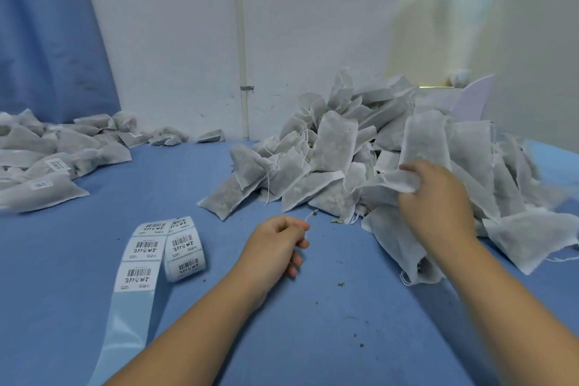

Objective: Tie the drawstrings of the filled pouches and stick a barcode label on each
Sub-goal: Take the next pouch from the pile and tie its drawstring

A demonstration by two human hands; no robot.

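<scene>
While the right hand [438, 197], at centre right of the frame, curls its fingers round the crumpled top edge of a pouch [402, 181] on the near slope of the heap, the left hand [277, 244] sits at lower centre with fingers tucked in. Its thumb and forefinger pinch a thin white drawstring [310, 222] that runs up toward the heap; I cannot tell which pouch it belongs to. The heap of pouches [329, 160] fills the middle right: soft, flat rectangles of grey-white non-woven fabric, dark filling showing through, loose threads trailing. At far left lies a second spread of labelled pouches [47, 191], plumper, bearing small white barcode stickers. A roll of labels [185, 247] sits at lower left, its glossy backing strip [125, 323] trailing to the bottom edge. All rest on a blue table cover [313, 338] flecked with dried leaf crumbs [341, 284]. Behind stand a scuffed white wall [172, 41] with a thin vertical pipe [241, 41], and a blue curtain [47, 25] at upper left.
</scene>
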